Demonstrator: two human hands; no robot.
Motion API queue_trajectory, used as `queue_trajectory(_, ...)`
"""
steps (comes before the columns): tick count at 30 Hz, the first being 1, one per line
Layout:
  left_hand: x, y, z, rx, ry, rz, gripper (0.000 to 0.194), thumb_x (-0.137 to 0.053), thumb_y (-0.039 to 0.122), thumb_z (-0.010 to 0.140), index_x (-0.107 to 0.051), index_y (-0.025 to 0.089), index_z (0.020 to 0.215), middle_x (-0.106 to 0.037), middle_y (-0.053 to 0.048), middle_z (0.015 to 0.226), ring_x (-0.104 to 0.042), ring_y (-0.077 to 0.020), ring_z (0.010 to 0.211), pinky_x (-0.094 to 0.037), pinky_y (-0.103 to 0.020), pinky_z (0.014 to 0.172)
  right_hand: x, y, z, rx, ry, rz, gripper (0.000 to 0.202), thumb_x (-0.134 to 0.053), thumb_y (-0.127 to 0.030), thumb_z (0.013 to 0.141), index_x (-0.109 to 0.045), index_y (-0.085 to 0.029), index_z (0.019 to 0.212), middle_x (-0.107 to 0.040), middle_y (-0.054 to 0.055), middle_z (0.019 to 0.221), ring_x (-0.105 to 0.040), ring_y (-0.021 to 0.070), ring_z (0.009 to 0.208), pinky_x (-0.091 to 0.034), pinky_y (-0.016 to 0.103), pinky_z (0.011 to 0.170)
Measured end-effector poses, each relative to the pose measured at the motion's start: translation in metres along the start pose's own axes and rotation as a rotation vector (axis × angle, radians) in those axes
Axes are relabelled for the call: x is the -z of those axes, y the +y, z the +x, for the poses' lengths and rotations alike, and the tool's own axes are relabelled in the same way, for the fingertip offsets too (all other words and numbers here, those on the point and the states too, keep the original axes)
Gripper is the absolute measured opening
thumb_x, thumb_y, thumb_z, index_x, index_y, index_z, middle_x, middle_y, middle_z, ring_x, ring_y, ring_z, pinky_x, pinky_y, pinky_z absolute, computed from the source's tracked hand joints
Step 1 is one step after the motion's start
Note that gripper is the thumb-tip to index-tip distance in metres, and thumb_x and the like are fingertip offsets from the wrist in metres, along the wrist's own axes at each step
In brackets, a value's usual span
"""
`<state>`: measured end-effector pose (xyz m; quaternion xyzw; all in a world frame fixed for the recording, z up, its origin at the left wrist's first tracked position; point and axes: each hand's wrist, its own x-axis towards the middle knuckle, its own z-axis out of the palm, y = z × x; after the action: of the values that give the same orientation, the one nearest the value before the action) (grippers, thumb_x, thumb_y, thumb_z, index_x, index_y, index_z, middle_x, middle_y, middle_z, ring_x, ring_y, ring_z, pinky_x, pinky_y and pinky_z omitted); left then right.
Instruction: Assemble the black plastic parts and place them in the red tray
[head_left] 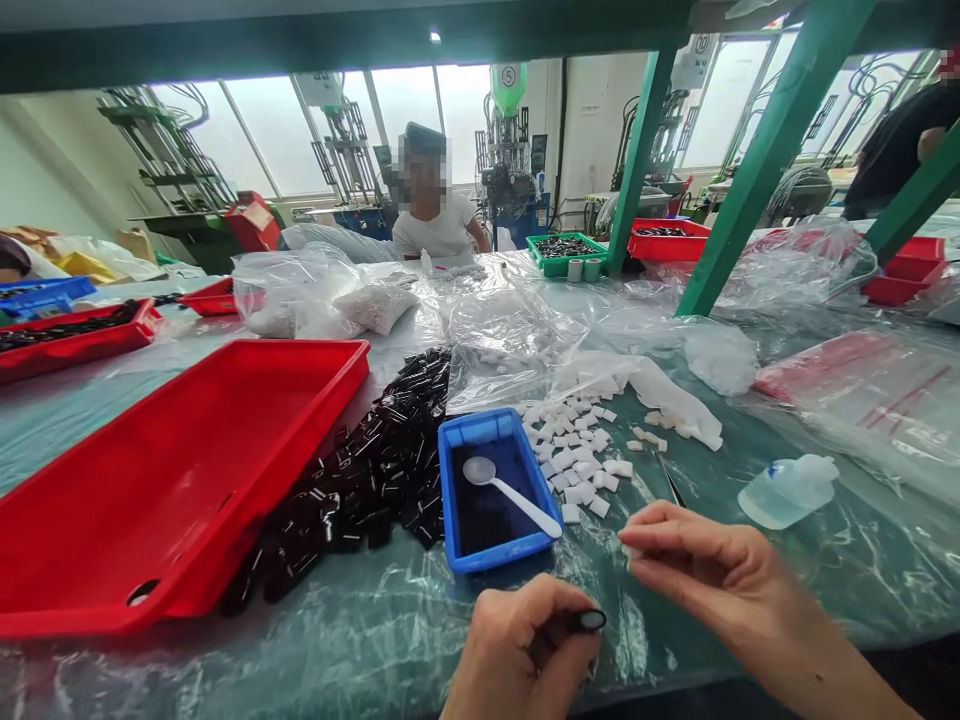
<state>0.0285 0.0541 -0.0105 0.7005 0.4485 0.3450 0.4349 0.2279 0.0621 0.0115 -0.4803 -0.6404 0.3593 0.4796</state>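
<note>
While the left hand sits at six o'clock from the blue tray, its thumb and index finger pinch a glossy black piece whose rounded end faces the right hand. That hand is at four o'clock from the tray, thumb and fingertips pressed together on a small white piece, mostly hidden by the fingers. The two hands are close but apart.

Inside the blue tray lies a white spoon, its bowl toward eleven o'clock and its handle end resting over the rim at five. A heap of black pieces spreads at nine to eleven o'clock, between the blue tray and a large red tray farther out at nine. Loose white squares lie at two o'clock, just beside the blue tray, with a few yellowish pieces beyond them.

A dark, pointed tool lies at three o'clock, near the right hand; farther that way, a translucent bottle lies on its side. Clear plastic sheeting lies crumpled at twelve, and a person in a white top is across the table.
</note>
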Motion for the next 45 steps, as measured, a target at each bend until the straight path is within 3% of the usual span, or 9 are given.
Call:
queue_trajectory(2, -0.001, -0.001, 0.0, -0.01, 0.004, -0.016, 0.017, -0.057, 0.015, 0.076, -0.072, 0.012, 0.082, -0.067, -0.004, 0.057, -0.059, -0.0111, 0.046, -0.044, -0.016, 0.045, -0.009, 0.001, -0.008, 0.05, 0.017, 0.039, 0.013, -0.069, -0.02, 0.079, -0.075, -0.027, 0.088, -0.069, 0.0, 0.079, -0.065, 0.0127, 0.068, -0.053, 0.016, 0.058)
queue_trajectory(7, -0.003, -0.002, 0.0, -0.046, 0.012, -0.092, 0.013, -0.057, 0.013, 0.077, -0.07, 0.013, 0.078, -0.061, 0.0, 0.053, -0.051, -0.0083, 0.043, -0.039, -0.015, 0.042, -0.022, -0.005, -0.009, 0.429, -0.059, -0.015, 0.023, -0.064, -0.004, 0.079, -0.07, -0.023, 0.092, -0.07, 0.0, 0.074, -0.063, 0.0139, 0.064, -0.055, 0.024, 0.061)
queue_trajectory(10, -0.003, -0.001, 0.001, -0.034, 0.007, -0.105, 0.013, -0.058, 0.011, 0.075, -0.071, 0.013, 0.078, -0.061, 0.001, 0.053, -0.051, -0.0082, 0.044, -0.039, -0.015, 0.043, -0.023, -0.007, -0.006, 0.549, -0.076, -0.062, 0.026, -0.062, 0.0, 0.08, -0.069, -0.02, 0.095, -0.069, 0.003, 0.077, -0.06, 0.015, 0.068, -0.055, 0.027, 0.062)
queue_trajectory(19, -0.001, 0.001, 0.0, -0.013, 0.007, -0.085, 0.013, -0.059, 0.009, 0.074, -0.071, 0.012, 0.077, -0.065, -0.001, 0.055, -0.056, -0.0098, 0.046, -0.04, -0.016, 0.045, -0.023, -0.004, -0.007, 0.597, -0.117, -0.135, 0.025, -0.062, 0.0, 0.08, -0.067, -0.017, 0.097, -0.066, 0.005, 0.078, -0.056, 0.0159, 0.071, -0.054, 0.029, 0.063)
queue_trajectory(28, -0.005, -0.005, 0.0, -0.016, 0.01, -0.094, 0.01, -0.058, 0.016, 0.077, -0.068, 0.014, 0.076, -0.064, -0.001, 0.053, -0.055, -0.0101, 0.045, -0.04, -0.016, 0.044, -0.026, 0.001, -0.009, 0.628, -0.063, -0.195, 0.026, -0.06, 0.0, 0.08, -0.067, -0.018, 0.099, -0.064, 0.005, 0.077, -0.056, 0.0168, 0.071, -0.054, 0.031, 0.063)
queue_trajectory(36, -0.003, -0.001, 0.0, -0.014, 0.013, -0.119, 0.011, -0.059, 0.016, 0.078, -0.07, 0.015, 0.075, -0.064, 0.0, 0.052, -0.055, -0.0103, 0.044, -0.042, -0.016, 0.043, -0.026, 0.003, -0.011, 0.684, -0.041, -0.245, 0.035, -0.058, -0.003, 0.084, -0.065, -0.019, 0.114, -0.065, 0.005, 0.079, -0.057, 0.0174, 0.073, -0.053, 0.032, 0.063)
queue_trajectory(45, -0.003, 0.001, 0.001, -0.018, 0.013, -0.09, 0.013, -0.059, 0.02, 0.08, -0.069, 0.014, 0.073, -0.061, 0.0, 0.052, -0.053, -0.0095, 0.044, -0.041, -0.016, 0.042, -0.02, 0.002, -0.013, 0.742, -0.042, -0.363, 0.028, -0.057, -0.005, 0.085, -0.066, -0.017, 0.109, -0.07, 0.006, 0.082, -0.06, 0.018, 0.072, -0.054, 0.032, 0.063)
